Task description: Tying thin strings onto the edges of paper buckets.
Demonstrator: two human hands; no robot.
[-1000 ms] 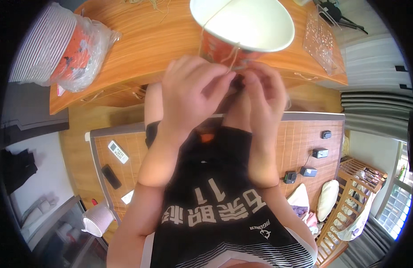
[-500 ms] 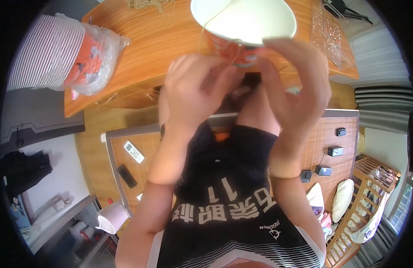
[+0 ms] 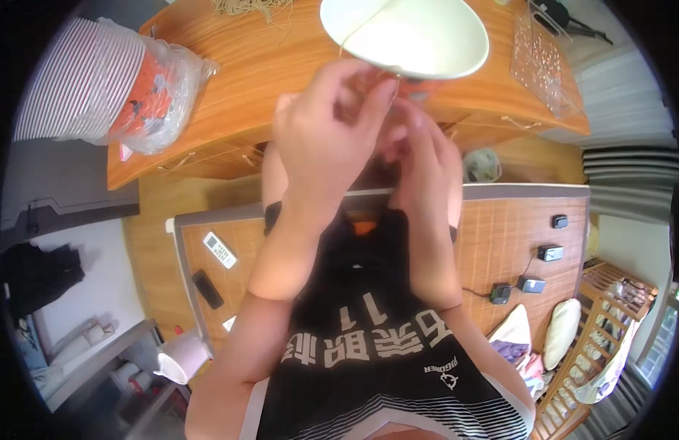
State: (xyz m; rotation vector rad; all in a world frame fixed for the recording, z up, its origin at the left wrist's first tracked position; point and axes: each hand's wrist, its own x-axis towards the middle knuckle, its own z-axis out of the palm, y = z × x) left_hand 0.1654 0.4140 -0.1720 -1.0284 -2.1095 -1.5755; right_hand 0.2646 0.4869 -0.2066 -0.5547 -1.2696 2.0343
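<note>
A large paper bucket (image 3: 420,45), white inside and reddish outside, stands tilted at the near edge of the desk. A thin tan string (image 3: 363,26) runs across its mouth and over the near rim, with a small knot or loop at the rim. Just below that rim, my left hand (image 3: 321,136) is closed, thumb and forefinger pinching the string. Close by on its right is my right hand (image 3: 427,158), fingers curled and tips together near the left thumb. What the right fingertips hold is too blurred to make out.
A plastic-wrapped stack of paper buckets (image 3: 97,84) lies on the desk (image 3: 258,81) at left. Behind is a bundle of string (image 3: 255,7); at right, a clear plastic box (image 3: 545,62). Beside me on the mat are a remote control (image 3: 220,250) and a phone (image 3: 208,289).
My right hand has moved left and down from the bucket's right rim, its spread fingers now drawn together beside my left hand. The left hand has risen slightly toward the rim.
</note>
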